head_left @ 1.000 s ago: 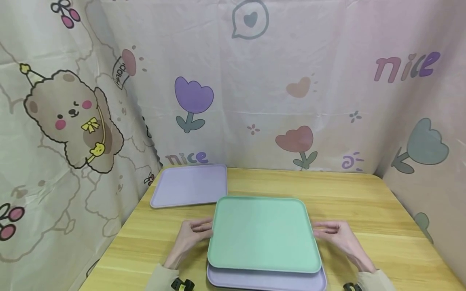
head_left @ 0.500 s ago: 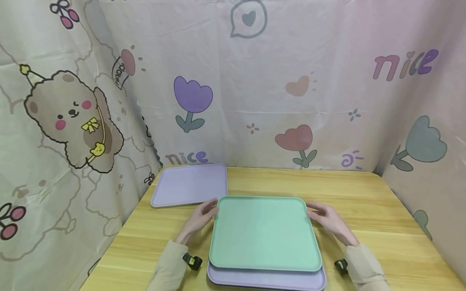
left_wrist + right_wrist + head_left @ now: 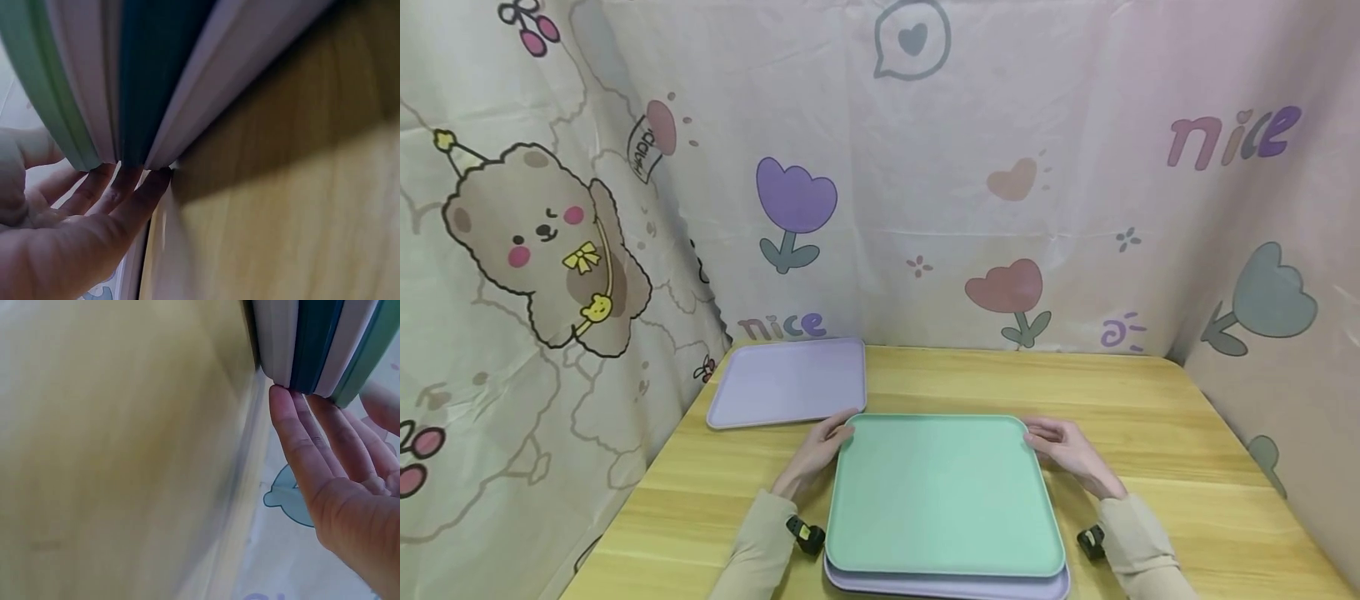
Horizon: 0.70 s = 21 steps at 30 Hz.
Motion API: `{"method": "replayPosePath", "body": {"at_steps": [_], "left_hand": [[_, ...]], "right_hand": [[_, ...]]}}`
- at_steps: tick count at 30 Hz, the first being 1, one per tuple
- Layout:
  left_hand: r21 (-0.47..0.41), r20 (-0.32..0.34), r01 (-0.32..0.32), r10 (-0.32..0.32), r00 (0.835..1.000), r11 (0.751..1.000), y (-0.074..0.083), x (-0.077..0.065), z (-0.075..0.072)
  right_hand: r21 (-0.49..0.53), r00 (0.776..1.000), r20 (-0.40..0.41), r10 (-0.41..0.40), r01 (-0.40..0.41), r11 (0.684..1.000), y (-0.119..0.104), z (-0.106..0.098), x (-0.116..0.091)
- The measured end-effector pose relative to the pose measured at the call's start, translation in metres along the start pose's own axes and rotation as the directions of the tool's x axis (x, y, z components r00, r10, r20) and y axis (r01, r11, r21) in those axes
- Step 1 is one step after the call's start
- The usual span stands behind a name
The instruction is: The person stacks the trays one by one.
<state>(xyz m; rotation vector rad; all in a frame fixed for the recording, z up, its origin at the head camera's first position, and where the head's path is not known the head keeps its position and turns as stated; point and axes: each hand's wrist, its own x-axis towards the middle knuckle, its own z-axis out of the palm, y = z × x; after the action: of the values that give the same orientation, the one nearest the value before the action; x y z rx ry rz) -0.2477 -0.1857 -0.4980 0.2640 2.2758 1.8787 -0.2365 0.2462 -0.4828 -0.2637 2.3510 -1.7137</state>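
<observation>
A mint-green tray (image 3: 943, 492) tops a stack in front of me, and the front rim of a lilac tray (image 3: 951, 586) shows under it. The wrist views reveal a dark teal tray (image 3: 150, 75) lower down, with a pale lilac tray (image 3: 215, 75) at the bottom. At the far left corner, my left hand (image 3: 816, 454) touches the stacked edges with nearly straight, spread fingertips. My right hand (image 3: 1070, 457) does likewise at the far right corner, its extended fingers (image 3: 342, 434) lined up along the edges. Neither hand curls round a tray.
Another lilac tray (image 3: 790, 382) lies at the back left of the wooden table (image 3: 1142, 417), just beyond the stack's far left corner. A printed curtain (image 3: 917, 192) encloses the table at the back and sides.
Both hands have moved from the stack's sides to its far corners. The green tray has slid toward me over the past half second and covers more of the lilac tray below.
</observation>
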Motion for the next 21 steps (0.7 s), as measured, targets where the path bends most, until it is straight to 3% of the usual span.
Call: {"method": "replayPosePath", "body": {"at_steps": [13, 21], "left_hand": [[0.122, -0.070, 0.003, 0.005, 0.998, 0.993, -0.0035, -0.0010, 0.0012], [0.126, -0.075, 0.023, -0.014, 0.997, 0.992, -0.0026, 0.0000, 0.0003]], "right_hand": [[0.023, 0.999, 0.034, 0.014, -0.015, 1.000, 0.0028, 0.0027, 0.0033], [0.042, 0.999, 0.032, 0.006, -0.007, 0.999, 0.0032, 0.0005, 0.0024]]}}
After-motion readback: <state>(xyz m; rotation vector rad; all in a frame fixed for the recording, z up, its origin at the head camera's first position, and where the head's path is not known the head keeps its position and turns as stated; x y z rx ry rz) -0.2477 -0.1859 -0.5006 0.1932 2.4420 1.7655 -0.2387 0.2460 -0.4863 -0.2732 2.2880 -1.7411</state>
